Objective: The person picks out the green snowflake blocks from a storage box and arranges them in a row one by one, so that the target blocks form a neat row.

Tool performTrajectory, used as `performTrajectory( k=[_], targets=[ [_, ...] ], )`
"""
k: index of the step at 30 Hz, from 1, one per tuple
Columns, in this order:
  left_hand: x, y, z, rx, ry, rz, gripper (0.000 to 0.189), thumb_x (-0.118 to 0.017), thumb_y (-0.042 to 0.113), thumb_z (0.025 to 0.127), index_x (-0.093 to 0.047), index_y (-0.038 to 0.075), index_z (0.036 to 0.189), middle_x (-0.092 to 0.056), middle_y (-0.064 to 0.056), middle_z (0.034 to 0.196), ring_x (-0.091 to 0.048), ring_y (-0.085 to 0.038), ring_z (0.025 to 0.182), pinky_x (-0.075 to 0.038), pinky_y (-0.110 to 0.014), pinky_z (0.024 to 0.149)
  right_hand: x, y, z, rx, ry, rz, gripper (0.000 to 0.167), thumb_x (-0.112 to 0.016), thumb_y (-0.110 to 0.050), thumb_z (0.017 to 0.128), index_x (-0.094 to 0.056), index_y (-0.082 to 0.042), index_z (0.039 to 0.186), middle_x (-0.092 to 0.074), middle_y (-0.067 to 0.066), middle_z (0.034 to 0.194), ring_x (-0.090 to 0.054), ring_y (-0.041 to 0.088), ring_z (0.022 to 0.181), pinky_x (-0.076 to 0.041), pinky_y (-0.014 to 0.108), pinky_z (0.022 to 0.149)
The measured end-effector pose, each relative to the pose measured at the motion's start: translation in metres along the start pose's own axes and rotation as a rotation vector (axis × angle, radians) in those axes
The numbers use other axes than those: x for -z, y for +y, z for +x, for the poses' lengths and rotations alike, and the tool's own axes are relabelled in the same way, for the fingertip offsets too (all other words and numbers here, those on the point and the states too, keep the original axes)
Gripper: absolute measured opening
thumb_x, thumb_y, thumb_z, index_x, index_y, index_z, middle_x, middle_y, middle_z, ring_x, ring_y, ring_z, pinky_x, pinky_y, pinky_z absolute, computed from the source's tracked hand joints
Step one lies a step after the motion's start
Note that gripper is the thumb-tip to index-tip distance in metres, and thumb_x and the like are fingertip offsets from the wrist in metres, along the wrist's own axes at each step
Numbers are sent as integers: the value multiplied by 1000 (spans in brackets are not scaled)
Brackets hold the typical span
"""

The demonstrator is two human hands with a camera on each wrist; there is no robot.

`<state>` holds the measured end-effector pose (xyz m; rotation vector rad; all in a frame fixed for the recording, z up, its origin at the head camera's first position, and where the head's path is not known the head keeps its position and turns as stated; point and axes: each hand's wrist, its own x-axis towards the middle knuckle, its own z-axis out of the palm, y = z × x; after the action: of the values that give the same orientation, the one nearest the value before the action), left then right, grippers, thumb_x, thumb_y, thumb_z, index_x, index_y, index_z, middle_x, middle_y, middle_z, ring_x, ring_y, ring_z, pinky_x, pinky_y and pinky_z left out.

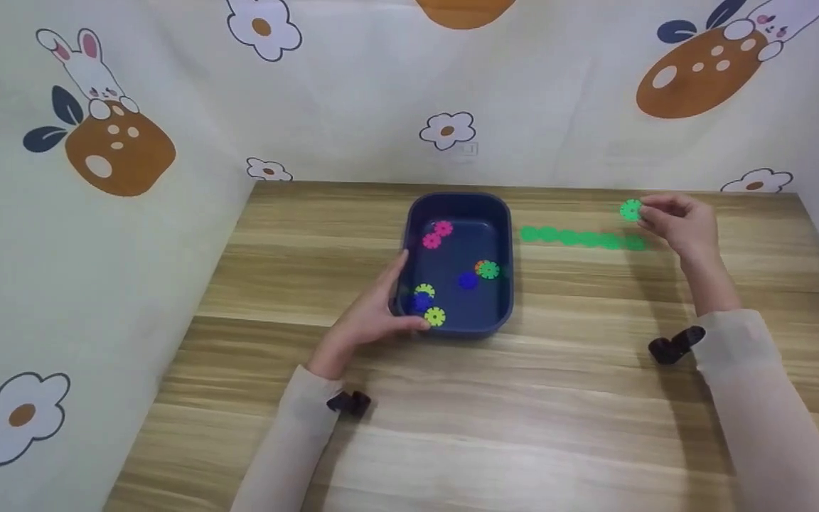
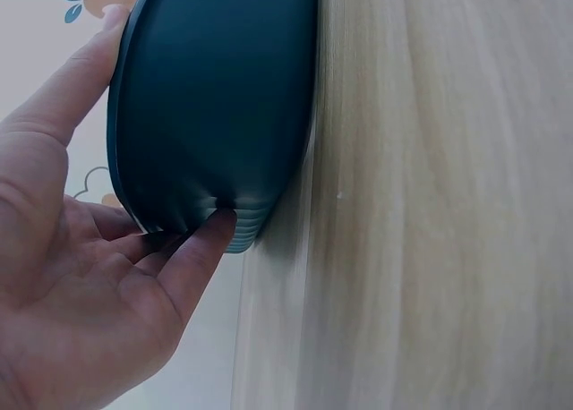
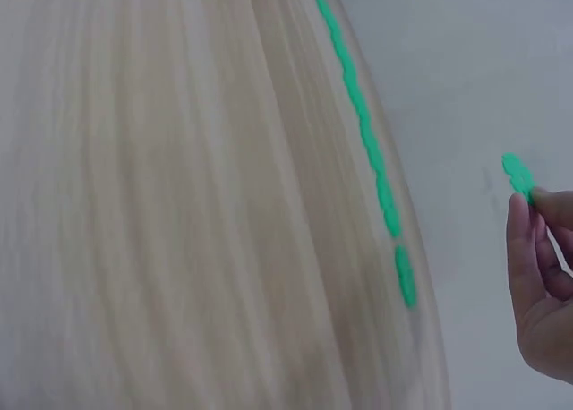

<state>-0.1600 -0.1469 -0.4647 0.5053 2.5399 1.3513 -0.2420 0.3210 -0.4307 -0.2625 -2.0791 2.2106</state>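
Note:
My right hand (image 1: 687,227) pinches a green notched disc (image 1: 630,210) by its edge, above the table at the back right. Below and left of it, a row of green discs (image 1: 580,238) lies on the tabletop. In the right wrist view the row (image 3: 363,123) has a small gap before its last disc (image 3: 406,276). My left hand (image 1: 374,309) grips the dark blue plastic bin (image 1: 461,328) at its left side and near corner. The left wrist view shows fingertips against the bin's outer wall (image 2: 215,88).
Inside the bin lie pink discs (image 1: 432,241), yellow discs (image 1: 435,317), blue discs (image 1: 468,281) and a green disc (image 1: 488,269) over an orange one. Behind the wooden table (image 1: 495,427) hangs a patterned cloth (image 1: 352,92), also along both sides.

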Motion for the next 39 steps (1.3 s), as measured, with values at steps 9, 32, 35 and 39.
performTrajectory(
  k=[9, 32, 35, 39],
  targets=[
    [0, 1, 2, -9, 2, 4, 116, -87, 32, 71, -10, 17, 157, -13, -4, 160, -15, -21, 143, -17, -40, 114, 38, 17, 2, -144, 88, -218, 11, -70, -6, 88, -73, -8, 99, -65, -4, 87, -65, 4, 76, -54, 21, 73],
    [1, 1, -1, -9, -3, 2, 117, -87, 36, 71, -9, 16, 157, -11, -5, 160, -14, -21, 144, -15, -39, 115, 40, 29, 4, -197, 39, -538, 33, -66, -5, 91, -61, 10, 120, -63, 2, 96, -60, 0, 78, -54, 21, 75],
    [1, 1, -1, -10, -6, 1, 118, -86, 39, 71, -9, 16, 157, -11, -5, 160, -14, -21, 144, -15, -40, 115, 42, 28, 1, -190, 32, -524, 33, -65, -4, 91, -61, 11, 120, -65, -3, 89, -60, 0, 78, -54, 21, 74],
    [1, 0, 0, -20, -10, 2, 119, -86, 42, 70, -9, 15, 157, -11, -6, 160, -13, -23, 144, -15, -42, 115, 43, 26, -2, -165, 32, -561, 34, -65, -7, 91, -61, 12, 120, -66, -6, 85, -60, -2, 75, -54, 19, 72]
  ],
)
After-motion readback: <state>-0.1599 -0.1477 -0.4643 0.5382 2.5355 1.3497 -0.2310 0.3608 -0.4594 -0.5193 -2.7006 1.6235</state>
